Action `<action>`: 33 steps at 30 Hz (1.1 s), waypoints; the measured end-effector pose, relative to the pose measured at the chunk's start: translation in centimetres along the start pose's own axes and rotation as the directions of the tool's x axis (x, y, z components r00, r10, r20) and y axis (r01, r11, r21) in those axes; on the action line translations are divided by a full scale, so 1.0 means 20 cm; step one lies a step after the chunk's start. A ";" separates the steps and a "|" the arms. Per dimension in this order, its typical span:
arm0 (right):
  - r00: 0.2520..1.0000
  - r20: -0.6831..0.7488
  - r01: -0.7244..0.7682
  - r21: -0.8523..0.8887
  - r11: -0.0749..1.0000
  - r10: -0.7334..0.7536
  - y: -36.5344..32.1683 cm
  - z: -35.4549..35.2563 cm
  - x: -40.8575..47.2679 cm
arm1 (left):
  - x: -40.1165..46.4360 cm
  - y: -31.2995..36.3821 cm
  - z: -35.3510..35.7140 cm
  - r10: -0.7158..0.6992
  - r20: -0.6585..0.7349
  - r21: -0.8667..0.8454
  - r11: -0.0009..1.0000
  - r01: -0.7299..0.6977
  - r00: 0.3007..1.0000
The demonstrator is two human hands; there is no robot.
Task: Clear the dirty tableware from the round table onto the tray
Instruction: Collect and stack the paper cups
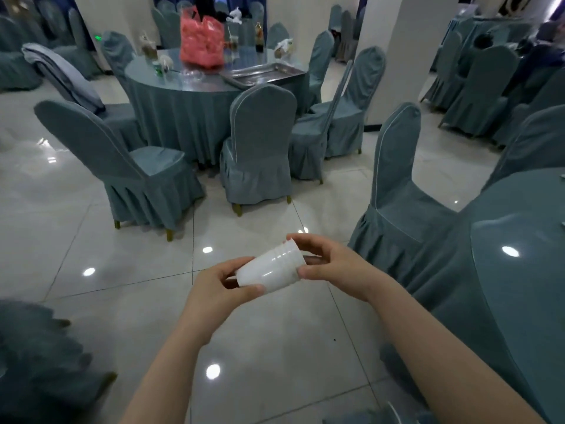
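Observation:
A stack of white plastic cups [270,268] lies sideways in both my hands above the tiled floor. My left hand [214,289] grips its closed bottom end. My right hand [330,264] pinches the rim end with thumb and fingers. Far ahead stands a round table [171,96] draped in teal cloth, and a metal tray [263,73] rests on its right side. A second round table [526,270] with a glass top is close on my right.
On the far table sit a red plastic bag [200,41], bottles [259,38] and small clutter. Teal-covered chairs [260,142] ring that table; one chair [397,185] stands beside the near table. White pillars rise behind. Glossy floor tiles lie between me and the far table.

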State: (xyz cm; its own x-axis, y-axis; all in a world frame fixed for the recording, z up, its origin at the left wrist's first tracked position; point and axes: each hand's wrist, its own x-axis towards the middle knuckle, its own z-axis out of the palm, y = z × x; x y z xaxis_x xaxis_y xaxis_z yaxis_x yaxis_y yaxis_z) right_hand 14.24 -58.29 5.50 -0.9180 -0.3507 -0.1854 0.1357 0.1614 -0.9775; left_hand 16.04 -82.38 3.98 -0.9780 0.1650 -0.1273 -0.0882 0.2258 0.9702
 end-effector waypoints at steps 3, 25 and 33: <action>0.997 -0.075 -0.018 0.023 1.000 0.020 0.04 -0.14 0.12 | 0.23 0.01 0.06 -0.006 0.046 -0.002 1.000 0.006 0.999; 0.114 -0.907 0.250 0.421 0.872 0.405 0.45 -1.59 -0.17 | 2.01 0.53 1.55 0.059 0.709 -0.048 0.998 -0.035 0.703; -0.232 -0.875 0.139 0.402 0.905 0.424 0.69 -2.18 -0.52 | 2.29 0.77 2.41 0.095 0.806 -0.029 0.992 -0.120 0.585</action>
State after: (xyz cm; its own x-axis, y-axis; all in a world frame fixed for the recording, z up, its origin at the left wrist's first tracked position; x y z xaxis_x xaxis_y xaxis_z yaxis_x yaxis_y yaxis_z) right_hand 9.54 -12.23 -1.71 -0.0553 0.9573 -0.2837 0.1450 -0.2734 -0.9509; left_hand -21.10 -25.10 3.10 -0.4284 0.8913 -0.1488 0.0247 0.1761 0.9841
